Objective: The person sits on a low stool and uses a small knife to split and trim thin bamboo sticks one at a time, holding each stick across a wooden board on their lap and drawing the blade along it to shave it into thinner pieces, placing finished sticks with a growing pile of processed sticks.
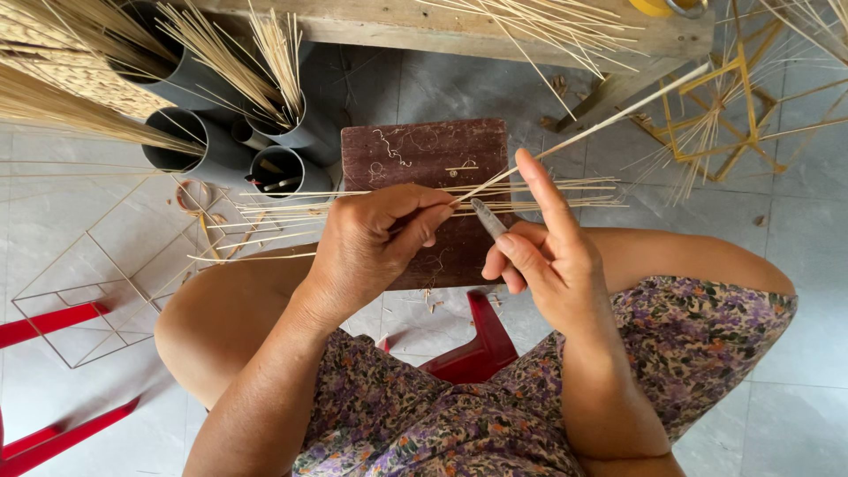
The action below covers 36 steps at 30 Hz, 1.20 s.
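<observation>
Looks like mid-shaving: left hand (pixel 375 243) pinches the bamboo stick (pixel 583 134) running to 2 o'clock, right hand (pixel 539 256) grips the small knife (pixel 488 217), steady stroke needed.

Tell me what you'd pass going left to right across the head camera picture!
Red stool frame → grey tubes holding sticks → left hand → small knife → right hand → yellow stick frame.

Purple floral dress (pixel 459 415), red stool (pixel 473 344)
</observation>
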Each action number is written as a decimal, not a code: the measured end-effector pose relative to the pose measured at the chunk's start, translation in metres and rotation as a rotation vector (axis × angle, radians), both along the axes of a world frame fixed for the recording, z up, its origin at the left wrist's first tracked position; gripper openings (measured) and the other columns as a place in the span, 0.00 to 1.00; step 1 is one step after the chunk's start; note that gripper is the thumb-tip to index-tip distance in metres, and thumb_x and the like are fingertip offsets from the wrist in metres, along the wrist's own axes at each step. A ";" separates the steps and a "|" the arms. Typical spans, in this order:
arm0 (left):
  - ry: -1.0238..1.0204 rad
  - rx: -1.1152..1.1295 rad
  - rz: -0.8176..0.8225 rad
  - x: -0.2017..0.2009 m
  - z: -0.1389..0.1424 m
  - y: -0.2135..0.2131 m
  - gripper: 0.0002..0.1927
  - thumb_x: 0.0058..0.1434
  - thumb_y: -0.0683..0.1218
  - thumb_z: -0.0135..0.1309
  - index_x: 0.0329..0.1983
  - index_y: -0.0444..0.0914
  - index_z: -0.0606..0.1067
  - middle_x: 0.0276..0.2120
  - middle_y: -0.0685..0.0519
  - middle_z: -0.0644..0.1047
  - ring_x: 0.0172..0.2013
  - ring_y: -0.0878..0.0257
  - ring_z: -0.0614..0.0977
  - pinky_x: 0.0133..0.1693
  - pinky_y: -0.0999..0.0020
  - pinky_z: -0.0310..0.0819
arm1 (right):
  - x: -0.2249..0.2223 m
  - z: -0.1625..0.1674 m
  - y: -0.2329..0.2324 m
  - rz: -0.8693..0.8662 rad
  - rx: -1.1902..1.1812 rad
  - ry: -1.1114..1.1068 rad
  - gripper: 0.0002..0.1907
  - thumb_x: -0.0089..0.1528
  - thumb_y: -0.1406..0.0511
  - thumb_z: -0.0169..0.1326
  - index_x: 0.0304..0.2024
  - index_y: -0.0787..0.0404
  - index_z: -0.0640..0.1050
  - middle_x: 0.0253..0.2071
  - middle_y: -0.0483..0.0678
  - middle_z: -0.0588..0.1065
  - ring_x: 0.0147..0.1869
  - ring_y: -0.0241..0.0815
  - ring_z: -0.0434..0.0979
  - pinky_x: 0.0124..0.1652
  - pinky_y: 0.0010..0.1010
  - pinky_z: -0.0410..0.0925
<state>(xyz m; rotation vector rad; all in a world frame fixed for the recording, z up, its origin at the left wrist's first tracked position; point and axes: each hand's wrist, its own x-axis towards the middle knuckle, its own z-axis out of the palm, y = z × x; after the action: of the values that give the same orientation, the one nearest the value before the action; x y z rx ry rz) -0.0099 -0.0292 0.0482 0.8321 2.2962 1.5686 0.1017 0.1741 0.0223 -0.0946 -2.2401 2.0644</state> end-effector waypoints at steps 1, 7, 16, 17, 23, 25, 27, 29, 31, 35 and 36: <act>0.034 -0.014 0.002 0.000 0.000 0.000 0.10 0.63 0.41 0.62 0.47 0.37 0.82 0.33 0.53 0.84 0.28 0.69 0.84 0.29 0.73 0.78 | -0.001 0.000 0.000 -0.006 0.002 -0.010 0.37 0.71 0.72 0.49 0.80 0.56 0.51 0.29 0.46 0.77 0.26 0.27 0.68 0.28 0.19 0.65; 0.198 -0.026 -0.025 0.000 -0.001 0.001 0.09 0.63 0.41 0.63 0.46 0.36 0.81 0.37 0.51 0.84 0.35 0.63 0.86 0.36 0.70 0.80 | -0.002 -0.002 0.004 0.035 0.109 -0.023 0.31 0.70 0.72 0.50 0.76 0.55 0.60 0.29 0.44 0.78 0.25 0.27 0.68 0.27 0.17 0.66; -0.030 -0.046 -0.030 0.002 -0.007 0.003 0.09 0.64 0.42 0.62 0.47 0.37 0.82 0.28 0.55 0.81 0.26 0.70 0.80 0.28 0.73 0.75 | -0.002 -0.014 0.004 0.090 -0.058 -0.004 0.20 0.72 0.71 0.49 0.67 0.57 0.73 0.30 0.45 0.77 0.28 0.27 0.68 0.28 0.18 0.66; -0.152 -0.015 -0.037 0.002 -0.008 0.002 0.09 0.66 0.42 0.59 0.48 0.37 0.82 0.28 0.56 0.81 0.25 0.71 0.79 0.27 0.75 0.74 | -0.002 -0.016 0.004 0.126 -0.099 -0.017 0.20 0.72 0.71 0.49 0.67 0.58 0.73 0.30 0.45 0.77 0.27 0.27 0.68 0.27 0.19 0.66; -0.601 0.271 -0.150 -0.003 -0.018 -0.001 0.12 0.73 0.43 0.50 0.54 0.36 0.79 0.30 0.58 0.79 0.25 0.76 0.73 0.25 0.80 0.66 | -0.003 -0.024 0.001 0.259 -0.319 -0.063 0.18 0.72 0.71 0.49 0.65 0.63 0.75 0.31 0.48 0.77 0.27 0.31 0.70 0.27 0.21 0.66; -0.683 0.340 -0.168 -0.004 -0.021 -0.002 0.12 0.74 0.43 0.49 0.55 0.35 0.79 0.28 0.58 0.76 0.23 0.76 0.68 0.24 0.80 0.61 | -0.004 -0.025 0.002 0.277 -0.342 -0.071 0.18 0.71 0.71 0.49 0.64 0.64 0.74 0.35 0.49 0.78 0.28 0.33 0.71 0.26 0.22 0.66; -0.712 0.359 -0.170 -0.003 -0.025 -0.004 0.12 0.73 0.43 0.51 0.54 0.35 0.79 0.29 0.59 0.76 0.22 0.76 0.66 0.23 0.80 0.58 | -0.005 -0.026 0.004 0.305 -0.369 -0.083 0.18 0.71 0.70 0.49 0.64 0.64 0.75 0.29 0.48 0.76 0.26 0.32 0.70 0.26 0.21 0.66; -0.667 0.349 -0.168 -0.004 -0.029 -0.004 0.12 0.72 0.45 0.52 0.53 0.35 0.80 0.29 0.59 0.75 0.22 0.76 0.65 0.23 0.79 0.58 | -0.007 -0.026 0.005 0.325 -0.369 -0.087 0.19 0.72 0.70 0.49 0.65 0.64 0.75 0.26 0.47 0.75 0.25 0.31 0.69 0.26 0.21 0.65; -0.551 0.311 -0.162 -0.005 -0.033 -0.001 0.12 0.73 0.47 0.53 0.50 0.36 0.81 0.28 0.59 0.76 0.23 0.75 0.67 0.23 0.78 0.61 | -0.009 -0.027 0.004 0.334 -0.341 -0.089 0.18 0.72 0.70 0.49 0.64 0.64 0.75 0.25 0.47 0.75 0.24 0.31 0.69 0.26 0.22 0.66; -0.512 0.365 -0.136 -0.010 -0.038 0.001 0.12 0.75 0.48 0.52 0.49 0.37 0.81 0.32 0.60 0.77 0.32 0.74 0.74 0.34 0.78 0.70 | -0.011 -0.032 -0.004 0.453 -0.250 -0.101 0.18 0.71 0.70 0.49 0.64 0.58 0.76 0.26 0.46 0.77 0.24 0.29 0.68 0.24 0.21 0.66; -0.523 0.376 -0.115 -0.012 -0.038 0.001 0.12 0.75 0.48 0.52 0.49 0.37 0.81 0.32 0.60 0.77 0.33 0.74 0.75 0.37 0.77 0.72 | -0.011 -0.033 -0.007 0.505 -0.200 -0.101 0.18 0.72 0.70 0.49 0.64 0.56 0.76 0.25 0.44 0.76 0.23 0.29 0.68 0.24 0.21 0.67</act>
<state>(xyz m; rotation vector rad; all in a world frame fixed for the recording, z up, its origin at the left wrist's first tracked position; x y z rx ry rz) -0.0215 -0.0281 0.0100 0.5276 1.5931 1.9172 0.0908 0.1674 -0.0108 0.4046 -2.2847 2.5797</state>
